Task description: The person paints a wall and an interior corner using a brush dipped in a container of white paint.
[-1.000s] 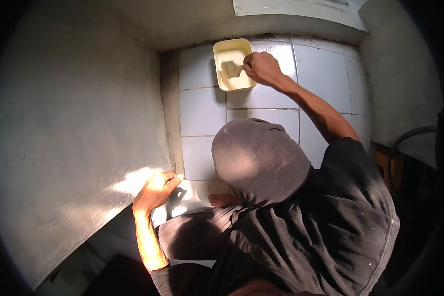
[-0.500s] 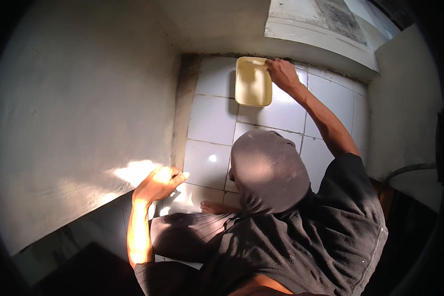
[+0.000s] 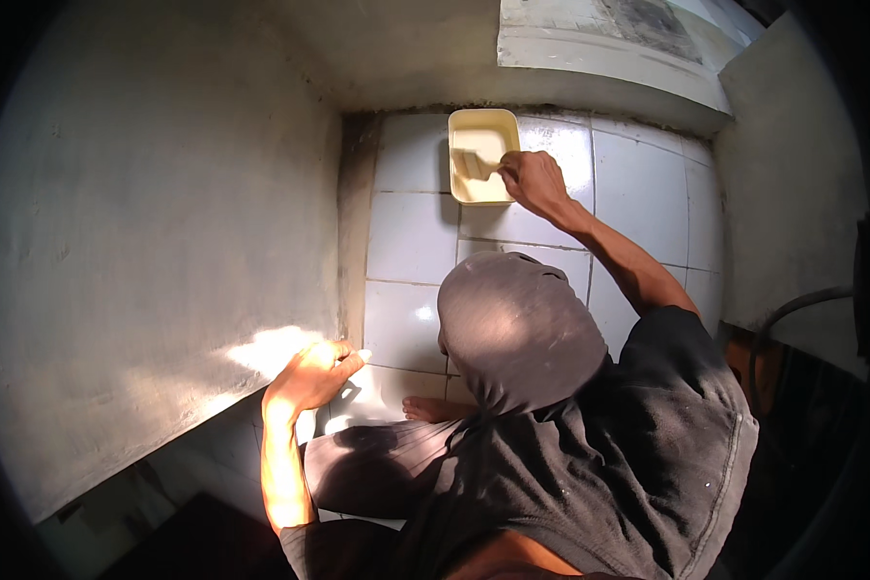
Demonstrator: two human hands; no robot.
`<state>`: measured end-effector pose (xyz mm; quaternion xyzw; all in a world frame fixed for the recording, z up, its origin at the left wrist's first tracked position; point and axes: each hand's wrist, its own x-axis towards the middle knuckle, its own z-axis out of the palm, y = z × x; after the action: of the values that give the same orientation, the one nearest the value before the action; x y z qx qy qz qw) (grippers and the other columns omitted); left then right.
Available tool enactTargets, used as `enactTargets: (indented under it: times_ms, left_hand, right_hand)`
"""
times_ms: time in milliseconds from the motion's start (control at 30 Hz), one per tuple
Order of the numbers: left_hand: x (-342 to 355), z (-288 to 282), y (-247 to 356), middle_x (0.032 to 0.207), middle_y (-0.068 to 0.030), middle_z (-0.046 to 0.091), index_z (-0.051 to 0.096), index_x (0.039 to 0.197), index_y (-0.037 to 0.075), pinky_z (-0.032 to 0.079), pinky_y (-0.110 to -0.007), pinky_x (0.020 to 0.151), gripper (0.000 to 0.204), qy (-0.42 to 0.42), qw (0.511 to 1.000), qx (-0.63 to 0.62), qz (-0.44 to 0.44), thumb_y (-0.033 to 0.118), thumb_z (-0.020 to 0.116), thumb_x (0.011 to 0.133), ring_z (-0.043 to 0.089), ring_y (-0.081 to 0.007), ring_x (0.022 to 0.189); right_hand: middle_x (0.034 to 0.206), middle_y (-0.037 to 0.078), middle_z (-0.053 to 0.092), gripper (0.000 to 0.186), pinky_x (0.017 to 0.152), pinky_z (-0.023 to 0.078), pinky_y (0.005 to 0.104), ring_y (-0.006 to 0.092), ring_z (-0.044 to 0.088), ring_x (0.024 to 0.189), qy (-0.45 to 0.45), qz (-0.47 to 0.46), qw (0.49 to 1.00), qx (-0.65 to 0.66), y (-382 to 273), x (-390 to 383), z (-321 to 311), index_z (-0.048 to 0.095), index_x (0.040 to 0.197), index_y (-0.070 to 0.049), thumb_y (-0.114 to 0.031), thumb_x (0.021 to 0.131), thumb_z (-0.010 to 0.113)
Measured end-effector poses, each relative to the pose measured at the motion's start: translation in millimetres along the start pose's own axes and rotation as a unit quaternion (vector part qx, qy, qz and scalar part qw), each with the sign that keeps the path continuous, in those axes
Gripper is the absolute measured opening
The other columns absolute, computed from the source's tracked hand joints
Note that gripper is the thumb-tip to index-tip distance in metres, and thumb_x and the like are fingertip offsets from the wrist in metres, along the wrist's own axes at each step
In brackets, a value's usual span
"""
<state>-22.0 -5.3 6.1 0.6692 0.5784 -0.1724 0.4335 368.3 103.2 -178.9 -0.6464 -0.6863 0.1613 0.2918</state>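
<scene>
On the tiled floor by the far wall stands a cream rectangular tub (image 3: pixel 451 159), which looks to hold pale liquid. Closed round the handle of a flat paintbrush (image 3: pixel 474 164), my right hand (image 3: pixel 536 182) is at the tub's right side. The brush's wide end is inside the tub. My left hand (image 3: pixel 311 375) is at the lower left in bright sun, next to the lower part of the left wall. Its fingers are curled in and the thumb points right. Whether anything is in that hand, I cannot make out.
A plastered wall (image 3: pixel 164 213) fills the left side. White floor tiles (image 3: pixel 411 237) lie between it and the right wall (image 3: pixel 783 213). A pale ledge (image 3: pixel 609 53) juts out at the far right. A dark hose (image 3: pixel 793 304) curves at the right, and my bare foot (image 3: pixel 430 409) rests on the floor.
My right hand has moved nearer along the tub's right side, bringing the brush from the far end to the tub's middle. My left hand has stayed in nearly the same place.
</scene>
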Motion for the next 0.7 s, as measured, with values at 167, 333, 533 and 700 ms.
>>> enactTargets:
  times_ms: [167,333,533,700]
  left_hand:
    - [0,-4,3,0.092,-0.0231,0.069,0.07,0.102,-0.001,0.051,-0.04,0.08,0.044,-0.023,0.999,0.013,-0.025,0.04,0.055,0.101,0.065,-0.0346,0.084]
    - [-1,-4,1,0.081,-0.023,0.065,0.069,0.096,-0.002,0.05,-0.041,0.074,0.044,-0.008,1.0,0.011,-0.017,0.039,0.055,0.101,0.062,-0.0311,0.073]
    - [0,-9,11,0.099,-0.0249,0.07,0.071,0.105,-0.001,0.051,-0.042,0.086,0.05,-0.037,0.998,0.011,-0.052,0.046,0.055,0.097,0.067,-0.0386,0.094]
    - [-5,-8,4,0.097,-0.0254,0.07,0.071,0.103,-0.002,0.051,-0.043,0.086,0.05,-0.023,0.999,0.017,-0.03,0.045,0.054,0.098,0.066,-0.0402,0.093]
  right_hand:
    - [0.081,0.021,0.072,0.021,0.071,0.055,0.0439,0.0389,0.069,0.072,-0.072,0.056,0.995,0.037,-8,5,-22,0.075,0.095,0.001,-0.016,0.084,0.067]
    - [0.08,0.021,0.069,0.017,0.068,0.053,0.0482,0.0419,0.067,0.075,-0.006,-0.062,0.995,-0.073,21,43,-14,0.073,0.096,-0.001,-0.009,0.082,0.067]
    - [0.084,0.026,0.063,0.008,0.068,0.051,0.052,0.0438,0.064,0.075,0.051,-0.106,0.984,-0.136,55,64,-12,0.064,0.089,0.001,-0.004,0.084,0.061]
    - [0.081,0.024,0.065,0.009,0.066,0.051,0.0521,0.0433,0.065,0.073,0.065,-0.063,0.992,-0.093,15,34,-20,0.066,0.089,0.0,-0.007,0.083,0.064]
